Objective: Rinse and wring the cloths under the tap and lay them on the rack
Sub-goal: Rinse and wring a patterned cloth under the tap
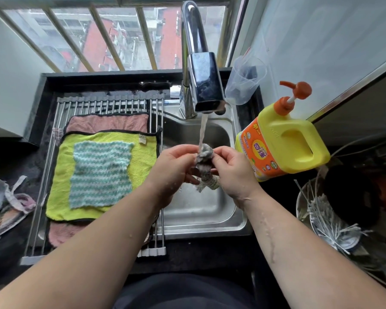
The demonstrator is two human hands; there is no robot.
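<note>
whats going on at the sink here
A person holds a bunched grey cloth over the sink, left hand and right hand gripping it under the running tap. Three cloths already lie stacked on the rack: a pink cloth underneath, a yellow cloth, and a teal striped cloth on top.

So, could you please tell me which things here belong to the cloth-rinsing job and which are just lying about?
Job: grey cloth gripped by left hand and right hand, running tap, sink, rack with pink cloth, yellow cloth, teal cloth.
Lying about: detergent bottle, plastic cup, white sticks.
</note>
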